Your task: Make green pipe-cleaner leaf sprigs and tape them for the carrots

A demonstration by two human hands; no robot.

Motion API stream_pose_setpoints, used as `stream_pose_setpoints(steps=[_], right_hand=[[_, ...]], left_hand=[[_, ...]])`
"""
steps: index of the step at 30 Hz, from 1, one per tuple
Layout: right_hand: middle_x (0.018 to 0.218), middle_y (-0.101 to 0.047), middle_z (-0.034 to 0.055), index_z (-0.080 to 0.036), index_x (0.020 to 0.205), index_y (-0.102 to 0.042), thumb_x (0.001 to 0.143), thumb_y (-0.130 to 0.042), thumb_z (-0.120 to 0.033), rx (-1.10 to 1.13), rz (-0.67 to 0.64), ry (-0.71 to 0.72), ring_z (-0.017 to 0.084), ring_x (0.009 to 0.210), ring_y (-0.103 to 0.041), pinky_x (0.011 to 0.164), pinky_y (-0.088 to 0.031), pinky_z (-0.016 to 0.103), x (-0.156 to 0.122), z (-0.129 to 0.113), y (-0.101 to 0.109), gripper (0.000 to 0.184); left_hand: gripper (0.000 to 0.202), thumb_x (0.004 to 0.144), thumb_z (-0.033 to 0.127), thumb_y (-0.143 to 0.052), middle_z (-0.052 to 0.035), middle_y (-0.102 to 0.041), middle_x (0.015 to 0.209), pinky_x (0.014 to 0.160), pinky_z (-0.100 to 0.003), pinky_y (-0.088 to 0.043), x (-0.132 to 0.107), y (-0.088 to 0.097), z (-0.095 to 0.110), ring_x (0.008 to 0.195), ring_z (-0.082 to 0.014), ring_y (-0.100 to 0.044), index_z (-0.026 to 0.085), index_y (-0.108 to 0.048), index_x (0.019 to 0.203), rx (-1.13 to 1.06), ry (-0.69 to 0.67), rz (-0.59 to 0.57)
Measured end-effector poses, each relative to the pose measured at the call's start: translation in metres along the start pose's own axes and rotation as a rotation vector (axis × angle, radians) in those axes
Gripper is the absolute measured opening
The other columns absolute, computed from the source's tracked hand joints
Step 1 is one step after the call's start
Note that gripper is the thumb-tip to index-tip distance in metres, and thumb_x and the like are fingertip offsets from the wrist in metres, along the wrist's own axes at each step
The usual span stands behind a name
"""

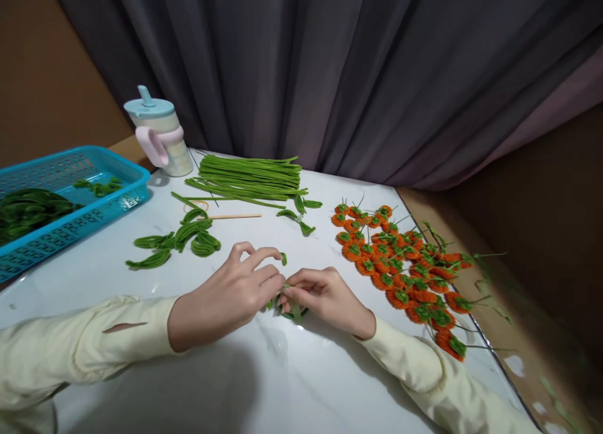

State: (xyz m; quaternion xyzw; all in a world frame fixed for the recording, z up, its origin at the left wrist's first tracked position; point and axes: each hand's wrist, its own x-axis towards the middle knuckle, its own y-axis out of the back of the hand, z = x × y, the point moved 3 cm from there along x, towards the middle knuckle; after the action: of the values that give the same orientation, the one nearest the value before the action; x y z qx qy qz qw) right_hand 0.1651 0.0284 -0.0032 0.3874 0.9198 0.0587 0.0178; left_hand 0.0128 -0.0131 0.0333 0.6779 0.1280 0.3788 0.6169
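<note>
My left hand [230,292] and my right hand [330,299] meet above the middle of the white table. Both pinch a small sprig of green pipe-cleaner leaves [296,313], which my fingers partly cover. The thumb and index finger of the right hand are closed on it. The left fingertips press against it from the other side, with another finger of that hand curled above. A small green tip [283,258] shows just beyond the left fingers. Loose leaf shapes of green pipe cleaner [188,233] lie past my left hand. Finished leaf sprigs [301,219] rest farther back.
A stack of straight green pipe cleaners [252,178] lies at the back, with a thin wooden stick [235,217] before it. Orange persimmon-like pipe-cleaner pieces [398,298] spread along the right edge. At left stand a blue basket [108,201] of green pieces and a handled cup [176,157].
</note>
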Motion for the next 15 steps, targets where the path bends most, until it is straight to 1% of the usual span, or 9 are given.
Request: stream_pose_setpoints(steps=[2, 4, 6, 9, 11, 13, 15], right_hand=[[0.067, -0.068, 0.0048, -0.013, 0.077, -0.062, 0.085, -0.059, -0.028, 0.036, -0.016, -0.018, 0.016, 0.063, -0.066, 0.061, -0.053, 0.023, 0.001, -0.001, -0.001, 0.018], [0.068, -0.068, 0.0045, -0.013, 0.08, -0.062, 0.087, -0.056, -0.025, -0.093, -0.026, 0.03, 0.015, 0.063, -0.065, 0.061, -0.052, 0.022, 0.001, -0.002, 0.0, 0.015], [0.07, -0.067, 0.0039, -0.014, 0.084, -0.062, 0.089, -0.052, -0.021, -0.306, -0.043, 0.147, 0.013, 0.06, -0.062, 0.059, -0.049, 0.021, 0.0, -0.003, 0.0, 0.014], [0.071, -0.063, 0.0048, -0.013, 0.087, -0.06, 0.093, -0.04, -0.015, -0.618, -0.114, 0.397, 0.012, 0.06, -0.057, 0.058, -0.046, 0.021, -0.004, -0.004, -0.002, 0.021], [0.072, -0.061, 0.0075, -0.01, 0.087, -0.058, 0.094, -0.034, -0.011, -0.843, -0.156, 0.588, 0.015, 0.063, -0.055, 0.059, -0.046, 0.024, -0.008, -0.004, -0.006, 0.026], [0.074, -0.061, 0.011, -0.006, 0.091, -0.058, 0.093, -0.032, -0.007, -1.074, -0.156, 0.78, 0.018, 0.066, -0.055, 0.06, -0.046, 0.028, -0.012, -0.004, -0.01, 0.027], [0.074, -0.061, 0.0131, 0.0, 0.097, -0.057, 0.093, -0.033, -0.005, -1.239, -0.132, 0.92, 0.021, 0.068, -0.056, 0.062, -0.047, 0.032, -0.016, -0.004, -0.014, 0.025]], left_hand=[[0.027, 0.086, -0.001, -0.034, -0.0055, -0.062, 0.075, 0.08, -0.039, -0.026, 0.001, 0.001, 0.001, 0.099, -0.0239, -0.052, 0.014, -0.055, 0.079, 0.013, -0.023, 0.017], [0.029, 0.085, -0.002, -0.032, -0.0065, -0.061, 0.075, 0.079, -0.039, -0.027, 0.002, 0.001, -0.001, 0.091, -0.022, -0.052, 0.013, -0.056, 0.077, -0.033, -0.018, -0.026], [0.028, 0.085, 0.001, -0.034, -0.0069, -0.06, 0.076, 0.079, -0.038, -0.028, 0.003, 0.0, -0.005, 0.087, -0.0209, -0.051, 0.013, -0.057, 0.076, -0.14, 0.031, -0.101], [0.021, 0.087, 0.013, -0.044, -0.006, -0.06, 0.081, 0.079, -0.035, -0.032, 0.006, -0.005, -0.016, 0.086, -0.0206, -0.048, 0.015, -0.061, 0.075, -0.351, 0.177, -0.238], [0.014, 0.083, 0.02, -0.054, -0.0044, -0.062, 0.082, 0.077, -0.032, -0.034, 0.01, -0.011, -0.026, 0.085, -0.0202, -0.049, 0.017, -0.064, 0.073, -0.526, 0.297, -0.367], [0.009, 0.077, 0.024, -0.061, -0.003, -0.064, 0.078, 0.071, -0.028, -0.038, 0.012, -0.02, -0.034, 0.078, -0.0183, -0.053, 0.017, -0.065, 0.073, -0.779, 0.426, -0.572], [0.013, 0.074, 0.028, -0.064, -0.0026, -0.066, 0.073, 0.063, -0.024, -0.041, 0.013, -0.027, -0.039, 0.069, -0.016, -0.056, 0.015, -0.065, 0.075, -1.03, 0.535, -0.786]])
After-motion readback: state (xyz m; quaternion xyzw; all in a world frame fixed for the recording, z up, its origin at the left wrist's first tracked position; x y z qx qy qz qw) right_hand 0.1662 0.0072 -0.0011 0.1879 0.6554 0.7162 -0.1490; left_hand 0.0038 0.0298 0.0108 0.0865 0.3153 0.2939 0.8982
